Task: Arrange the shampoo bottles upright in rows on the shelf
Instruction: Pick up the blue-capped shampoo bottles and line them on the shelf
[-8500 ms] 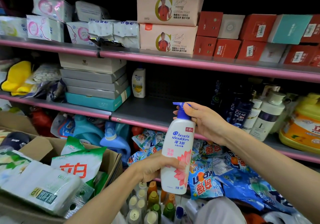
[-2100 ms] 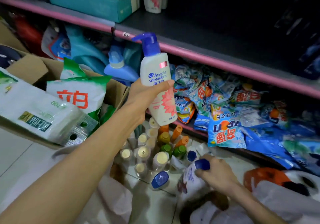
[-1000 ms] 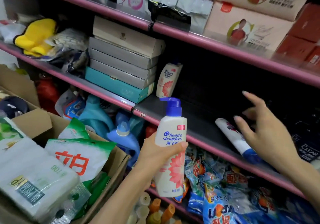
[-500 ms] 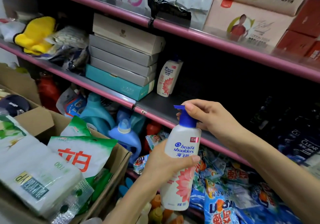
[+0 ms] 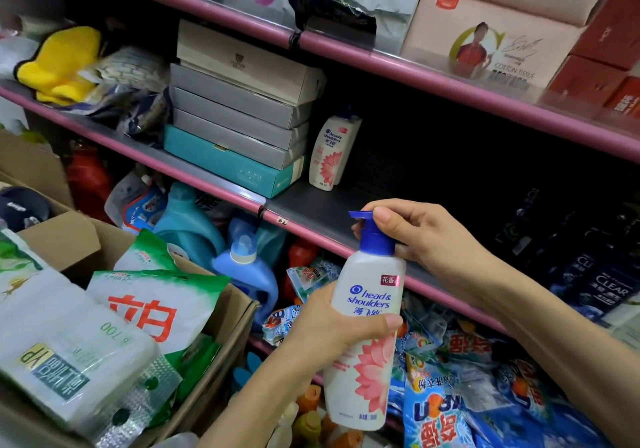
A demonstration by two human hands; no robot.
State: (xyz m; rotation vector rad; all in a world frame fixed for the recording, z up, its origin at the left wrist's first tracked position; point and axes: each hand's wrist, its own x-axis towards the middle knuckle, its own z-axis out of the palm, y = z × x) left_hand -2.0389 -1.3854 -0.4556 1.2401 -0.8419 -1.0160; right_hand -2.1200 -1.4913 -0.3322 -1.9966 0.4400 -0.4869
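On the grey shelf with a pink front edge (image 5: 311,205), only one white flower-printed shampoo bottle (image 5: 330,151) stands upright at the far left, beside the stacked grey and teal boxes (image 5: 239,125), so the rows look barely begun. Nearer, the left hand (image 5: 332,330) grasps the body of a white pump bottle with a blue head (image 5: 363,337), held upright below the shelf edge. The right hand (image 5: 422,236) pinches its pump with curled fingers (image 5: 384,214); placing it remains.

one head-worn wide-angle view, looking forward and down, tilted so the pink-edged shelf (image 5: 311,229) runs from upper left to lower right; hands sit close at lower centre, the cardboard box (image 5: 62,240) lower left.
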